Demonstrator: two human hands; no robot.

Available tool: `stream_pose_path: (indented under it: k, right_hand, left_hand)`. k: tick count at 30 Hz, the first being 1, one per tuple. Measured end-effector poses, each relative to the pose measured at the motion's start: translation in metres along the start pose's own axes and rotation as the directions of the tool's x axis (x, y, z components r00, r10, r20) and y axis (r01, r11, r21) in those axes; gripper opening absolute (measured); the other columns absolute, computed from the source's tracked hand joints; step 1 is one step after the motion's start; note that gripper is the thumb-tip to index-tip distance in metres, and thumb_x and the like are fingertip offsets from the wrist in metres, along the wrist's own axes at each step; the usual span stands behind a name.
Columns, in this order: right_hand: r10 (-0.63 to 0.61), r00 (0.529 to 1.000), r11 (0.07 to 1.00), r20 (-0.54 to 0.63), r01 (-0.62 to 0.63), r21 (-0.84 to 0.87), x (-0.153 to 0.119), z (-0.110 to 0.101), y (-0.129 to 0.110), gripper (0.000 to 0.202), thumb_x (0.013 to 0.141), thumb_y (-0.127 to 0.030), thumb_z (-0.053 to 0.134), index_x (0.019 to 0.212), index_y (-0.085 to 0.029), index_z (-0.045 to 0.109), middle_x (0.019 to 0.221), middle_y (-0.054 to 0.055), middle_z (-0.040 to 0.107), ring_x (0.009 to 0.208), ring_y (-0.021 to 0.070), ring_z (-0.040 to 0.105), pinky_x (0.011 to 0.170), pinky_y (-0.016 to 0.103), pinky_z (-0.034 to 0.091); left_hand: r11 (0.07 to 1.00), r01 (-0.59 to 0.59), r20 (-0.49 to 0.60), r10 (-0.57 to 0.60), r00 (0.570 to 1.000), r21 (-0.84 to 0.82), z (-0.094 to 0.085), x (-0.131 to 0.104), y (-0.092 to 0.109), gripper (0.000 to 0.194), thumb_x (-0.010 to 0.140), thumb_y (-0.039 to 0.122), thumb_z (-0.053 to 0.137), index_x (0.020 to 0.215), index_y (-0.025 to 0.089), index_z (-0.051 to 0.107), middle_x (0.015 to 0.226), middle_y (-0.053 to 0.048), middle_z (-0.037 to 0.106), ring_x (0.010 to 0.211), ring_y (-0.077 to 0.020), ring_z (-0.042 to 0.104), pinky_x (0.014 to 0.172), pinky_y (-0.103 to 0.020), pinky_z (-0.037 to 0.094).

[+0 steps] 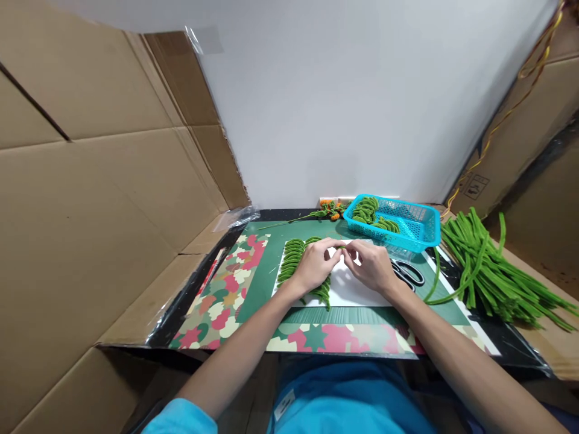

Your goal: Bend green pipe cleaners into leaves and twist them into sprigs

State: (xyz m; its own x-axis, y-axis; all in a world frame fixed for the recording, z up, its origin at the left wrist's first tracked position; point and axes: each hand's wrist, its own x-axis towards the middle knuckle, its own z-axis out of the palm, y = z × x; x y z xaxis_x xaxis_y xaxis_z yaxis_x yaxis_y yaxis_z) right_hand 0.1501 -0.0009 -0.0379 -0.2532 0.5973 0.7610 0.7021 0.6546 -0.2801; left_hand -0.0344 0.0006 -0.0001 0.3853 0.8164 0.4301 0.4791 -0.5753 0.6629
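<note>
My left hand (315,263) and my right hand (370,264) meet above a white sheet (353,293), fingertips pinched on a small green fuzzy piece (342,247) between them. Most of that piece is covered by the fingers. Beside and partly beneath my left hand, curved green fuzzy pieces (292,260) lie in two columns on the sheet. Black-handled scissors (409,274) rest just right of my right hand, their blades hidden by it.
A blue basket (427,232) holding curved green pieces stands at the back right. Long green fuzzy stems (493,271) are heaped at the right. An orange flower sprig (332,210) lies at the back. Cardboard (90,181) walls the left side.
</note>
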Motion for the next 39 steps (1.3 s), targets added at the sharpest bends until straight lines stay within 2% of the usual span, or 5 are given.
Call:
stream_pose_path:
  k: [11,28,39]
  right_hand:
    - [0.022,0.999,0.999,0.046,-0.020,-0.035,-0.0015,0.0033,0.0039,0.021,0.101,-0.025,0.055,0.082,-0.021,0.063,0.073,0.001,0.069,0.061,0.0149,0.061,0.056,0.028,0.030]
    - [0.039,0.993,0.998,0.107,-0.035,-0.045,-0.0009,0.0031,0.0034,0.019,0.097,-0.023,0.055,0.079,-0.022,0.061,0.072,0.001,0.069,0.059,0.0156,0.059,0.056,0.029,0.027]
    - [0.062,0.994,0.997,0.095,-0.058,-0.042,-0.0004,-0.0022,-0.0017,0.017,0.095,-0.027,0.058,0.080,-0.022,0.061,0.073,0.002,0.070,0.059,0.0156,0.060,0.056,0.028,0.026]
  left_hand:
    - [0.998,0.001,0.008,-0.001,1.000,0.061,-0.0001,0.0006,0.0005,0.027,0.096,0.019,0.062,0.115,0.024,0.081,0.102,-0.002,0.080,0.065,-0.0137,0.060,0.070,-0.027,0.047]
    - [0.998,0.016,0.004,-0.016,1.000,0.060,0.0011,0.0006,-0.0002,0.027,0.094,0.018,0.063,0.113,0.023,0.081,0.102,-0.003,0.080,0.067,-0.0140,0.062,0.068,-0.027,0.048]
    - [0.999,0.024,-0.012,-0.024,1.000,0.023,0.0011,0.0016,-0.0021,0.024,0.094,0.019,0.065,0.110,0.023,0.083,0.097,-0.003,0.081,0.064,-0.0131,0.061,0.066,-0.026,0.047]
